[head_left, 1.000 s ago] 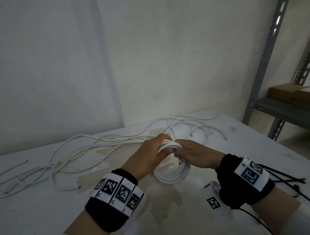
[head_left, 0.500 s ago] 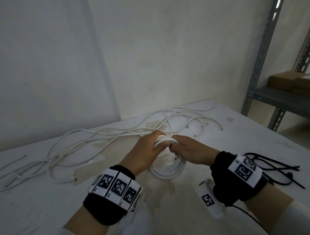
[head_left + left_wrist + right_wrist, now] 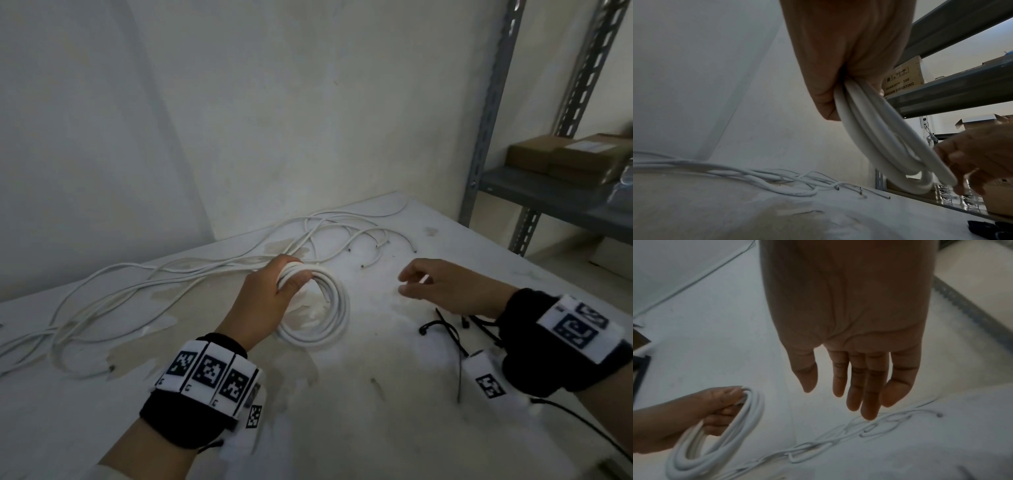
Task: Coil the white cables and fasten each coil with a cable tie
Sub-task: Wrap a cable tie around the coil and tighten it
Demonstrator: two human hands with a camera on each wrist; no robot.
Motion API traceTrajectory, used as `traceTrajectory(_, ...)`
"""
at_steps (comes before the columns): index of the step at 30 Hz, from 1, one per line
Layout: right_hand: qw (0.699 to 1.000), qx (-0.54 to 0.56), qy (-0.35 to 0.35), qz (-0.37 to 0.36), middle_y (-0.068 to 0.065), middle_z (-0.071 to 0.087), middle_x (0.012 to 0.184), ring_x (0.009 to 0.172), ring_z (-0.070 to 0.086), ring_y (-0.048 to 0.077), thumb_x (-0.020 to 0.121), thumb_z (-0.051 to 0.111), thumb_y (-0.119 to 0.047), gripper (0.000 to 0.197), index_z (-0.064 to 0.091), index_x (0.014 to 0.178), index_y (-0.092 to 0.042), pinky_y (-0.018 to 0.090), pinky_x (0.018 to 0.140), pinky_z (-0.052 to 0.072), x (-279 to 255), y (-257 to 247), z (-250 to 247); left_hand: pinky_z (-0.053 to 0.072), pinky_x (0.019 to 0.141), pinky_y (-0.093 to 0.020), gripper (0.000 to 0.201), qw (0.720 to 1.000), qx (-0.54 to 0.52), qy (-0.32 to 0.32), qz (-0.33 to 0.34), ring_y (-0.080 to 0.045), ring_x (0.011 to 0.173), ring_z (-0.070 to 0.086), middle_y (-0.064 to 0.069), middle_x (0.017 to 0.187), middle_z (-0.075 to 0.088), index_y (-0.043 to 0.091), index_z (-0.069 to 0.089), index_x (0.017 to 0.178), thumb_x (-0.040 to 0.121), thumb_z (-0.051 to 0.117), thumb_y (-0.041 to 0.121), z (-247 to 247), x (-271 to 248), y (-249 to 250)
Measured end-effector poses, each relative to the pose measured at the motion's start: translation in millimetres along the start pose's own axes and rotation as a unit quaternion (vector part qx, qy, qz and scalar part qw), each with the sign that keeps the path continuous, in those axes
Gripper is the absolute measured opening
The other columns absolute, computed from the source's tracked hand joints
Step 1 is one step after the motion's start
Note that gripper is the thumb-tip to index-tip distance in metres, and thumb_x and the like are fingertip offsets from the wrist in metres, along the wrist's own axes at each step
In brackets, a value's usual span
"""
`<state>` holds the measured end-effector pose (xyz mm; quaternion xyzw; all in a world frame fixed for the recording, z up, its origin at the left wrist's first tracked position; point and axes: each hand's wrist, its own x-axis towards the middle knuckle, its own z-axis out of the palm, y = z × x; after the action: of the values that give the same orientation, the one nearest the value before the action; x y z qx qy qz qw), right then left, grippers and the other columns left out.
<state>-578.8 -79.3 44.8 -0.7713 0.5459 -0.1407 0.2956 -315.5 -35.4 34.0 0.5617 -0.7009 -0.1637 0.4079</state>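
Observation:
A white cable coil [image 3: 325, 315] of several loops hangs just over the white table [image 3: 359, 411]. My left hand [image 3: 284, 284] grips the coil's top edge, fingers and thumb curled round the loops [image 3: 859, 113]. The same coil [image 3: 719, 439] shows at lower left in the right wrist view. My right hand [image 3: 421, 284] hovers to the right of the coil, apart from it, fingers straight and holding nothing [image 3: 855, 386]. Black cable ties [image 3: 448, 329] lie on the table under my right wrist. Loose white cables [image 3: 171, 277] sprawl across the table's back and left.
A grey metal shelf rack [image 3: 548, 192] with brown cardboard boxes [image 3: 575, 157] stands at the right past the table edge. A plain white wall [image 3: 274, 102] rises behind the table. Cut cable ends [image 3: 376, 246] lie behind the hands.
My right hand has let go of the coil and moved away to the right, fingers now straight. My left hand still holds the coil. The cable ties have come further into view.

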Motion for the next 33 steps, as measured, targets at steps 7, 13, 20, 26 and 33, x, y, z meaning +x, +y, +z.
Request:
traceTrajectory(7, 0.981, -0.167, -0.063, 0.079, -0.002, 0.05, 0.095, 0.083, 0.048, 0.013, 0.086, 0.062, -0.031, 0.023, 0.057, 0.098, -0.011, 0.016, 0.063, 0.036, -11.9, 34.2, -12.3, 0.038, 0.058, -0.007, 0.005, 1.0, 0.002, -0.001, 0.013, 0.008, 0.058, 0.051, 0.012, 0.067, 0.054, 0.021, 0.056, 0.092, 0.091, 0.054, 0.026, 17.4, 6.2, 9.7)
traceTrajectory(13, 0.962, -0.232, -0.111, 0.089, 0.013, 0.064, 0.095, 0.069, 0.052, 0.015, 0.081, 0.063, -0.011, 0.013, 0.063, 0.089, -0.002, 0.014, 0.051, 0.035, 3.2, 36.3, 6.0, 0.039, 0.06, -0.008, 0.012, 1.0, 0.002, 0.002, -0.001, 0.005, 0.059, 0.052, 0.014, 0.07, 0.055, 0.019, 0.058, 0.098, 0.091, 0.054, 0.028, 15.9, 4.3, 8.0)
traceTrajectory(20, 0.993, -0.054, 0.1, -0.004, -0.001, 0.053, 0.079, 0.059, 0.054, 0.009, 0.085, 0.062, -0.012, 0.009, 0.057, 0.08, -0.016, 0.009, 0.047, 0.04, 12.7, 1.3, 3.6, 0.043, 0.074, -0.015, 0.023, 0.999, -0.012, 0.018, -0.024, -0.01, 0.082, 0.06, 0.001, 0.093, 0.066, 0.014, 0.061, 0.108, 0.091, 0.053, 0.029, 3.7, -0.2, -0.3)
traceTrajectory(26, 0.978, 0.173, 0.064, -0.1, 0.005, 0.063, 0.057, 0.042, 0.059, 0.005, 0.083, 0.065, -0.01, 0.005, 0.062, 0.083, -0.014, 0.011, 0.047, 0.043, 11.1, -72.6, 34.2, 0.037, 0.065, -0.002, 0.011, 0.998, -0.019, 0.059, -0.026, 0.015, 0.073, 0.054, 0.017, 0.082, 0.061, 0.024, 0.059, 0.097, 0.09, 0.053, 0.03, -11.9, -5.8, -6.7)
traceTrajectory(33, 0.953, 0.299, 0.035, -0.046, 0.017, 0.056, 0.053, 0.03, 0.051, 0.011, 0.074, 0.061, 0.008, 0.025, 0.044, 0.062, -0.007, 0.017, 0.034, 0.037, 21.3, -126.0, 85.3, 0.036, 0.066, 0.0, 0.005, 0.99, -0.009, 0.139, -0.023, 0.018, 0.077, 0.054, 0.02, 0.083, 0.059, 0.028, 0.053, 0.094, 0.092, 0.053, 0.024, -31.5, -19.2, -15.9)
